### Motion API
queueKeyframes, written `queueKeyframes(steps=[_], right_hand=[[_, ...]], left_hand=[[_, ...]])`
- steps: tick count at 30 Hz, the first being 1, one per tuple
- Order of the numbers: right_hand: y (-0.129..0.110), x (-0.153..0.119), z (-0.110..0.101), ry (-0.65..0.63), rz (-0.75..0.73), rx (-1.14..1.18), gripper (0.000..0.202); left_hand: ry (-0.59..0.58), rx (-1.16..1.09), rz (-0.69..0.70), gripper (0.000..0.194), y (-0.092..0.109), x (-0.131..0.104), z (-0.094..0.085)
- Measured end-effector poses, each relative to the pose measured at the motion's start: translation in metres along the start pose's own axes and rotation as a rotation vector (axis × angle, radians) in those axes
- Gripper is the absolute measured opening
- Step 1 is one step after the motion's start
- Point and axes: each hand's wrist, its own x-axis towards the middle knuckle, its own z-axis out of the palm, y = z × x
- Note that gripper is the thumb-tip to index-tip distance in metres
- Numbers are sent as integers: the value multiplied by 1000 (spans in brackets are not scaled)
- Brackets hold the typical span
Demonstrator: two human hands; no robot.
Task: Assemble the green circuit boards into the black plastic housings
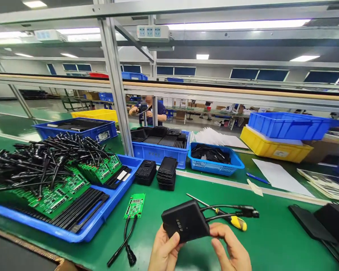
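A black plastic case [186, 221] with digit-shaped cut-outs on its face is tilted up in front of me. My left hand [166, 246] is closed around its lower left side, thumb on the face. My right hand [230, 244] is at the lower right corner, index fingertip touching it and thumb spread away, so the fingers are apart. Two black connector cables [231, 211] come out of the case's right side. Behind them lies a screwdriver [234, 221] with a yellow and black handle. A green circuit board [135, 205] with two cables lies to the left.
At left, a blue tray [94, 229] holds several wired circuit boards and black panels. Black cases [166, 173] are stacked before a blue bin [161, 153]. A blue basket [214, 169], white paper [279, 177] and a blue pen [257, 178] are farther right. A person [158, 111] works beyond the metal frame.
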Motion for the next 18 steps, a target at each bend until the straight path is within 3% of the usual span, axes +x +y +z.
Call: queueKeyframes(steps=[4, 7, 10, 14, 18], right_hand=[[-2, 3, 14, 54, 146, 193, 38], [-11, 8, 10, 52, 64, 138, 22], [-16, 12, -3, -26, -84, 41, 14], [-13, 10, -11, -85, -247, -101, 13], [-13, 4, -7, -144, -319, -68, 15]], left_hand=[[-91, -50, -62, 45, -28, -1, -10], [-190, 13, -67, 54, -32, 0, -15], [-320, 258, -16, 57, -9, 5, -11], [-404, 684, 251, 59, 31, 3, 11], [-374, 867, 466, 45, 31, -9, 27]])
